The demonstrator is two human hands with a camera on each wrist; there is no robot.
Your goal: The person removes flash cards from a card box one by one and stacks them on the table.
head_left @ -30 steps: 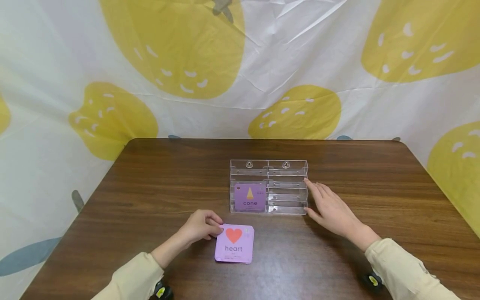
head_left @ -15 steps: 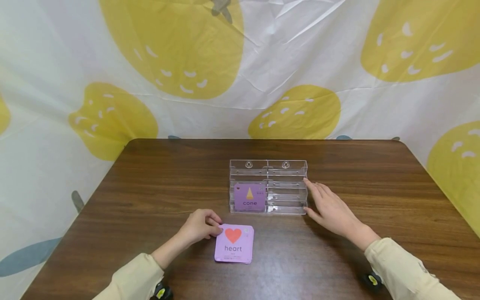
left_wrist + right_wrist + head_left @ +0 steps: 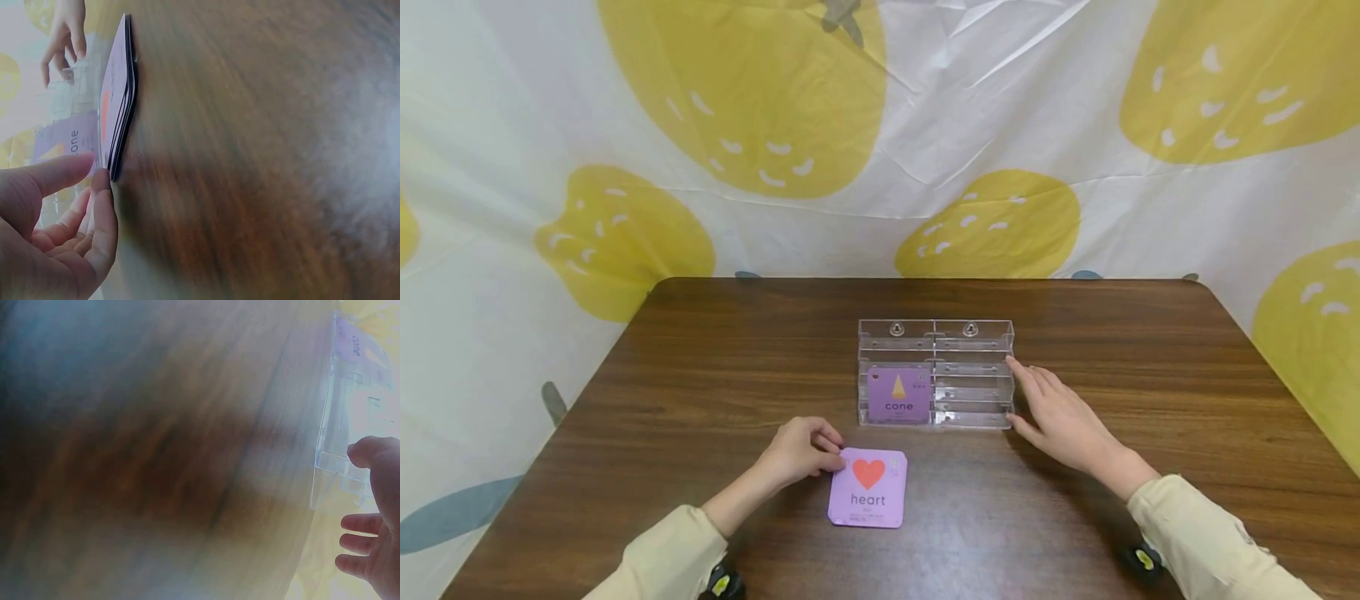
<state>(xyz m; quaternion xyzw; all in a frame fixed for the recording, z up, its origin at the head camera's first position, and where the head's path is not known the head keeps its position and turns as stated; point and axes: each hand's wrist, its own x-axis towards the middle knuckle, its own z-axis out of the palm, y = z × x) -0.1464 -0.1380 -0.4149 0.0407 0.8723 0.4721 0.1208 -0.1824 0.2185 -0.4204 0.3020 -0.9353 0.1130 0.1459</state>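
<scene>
A stack of purple flash cards lies on the table, its top one a heart card [image 3: 868,502]. At the stack's far-left corner my left hand [image 3: 799,452] pinches the heart card between thumb and fingers; the left wrist view shows the stack's layered edge [image 3: 128,103] beside the fingertips. Farther back is a clear plastic card holder [image 3: 973,383] with two columns of tiered pockets. A cone card [image 3: 898,396] sits upright in its lower-left pocket. My right hand [image 3: 1066,421] rests against the holder's right side, fingers extended and thumb near the bottom corner.
The brown wooden table [image 3: 737,350] reaches back to a white curtain [image 3: 805,233] printed with yellow fruit. Two metal hooks or eyelets show along the holder's top edge.
The heart card has shifted very slightly on the stack under my left fingers. My right hand and the holder keep their places.
</scene>
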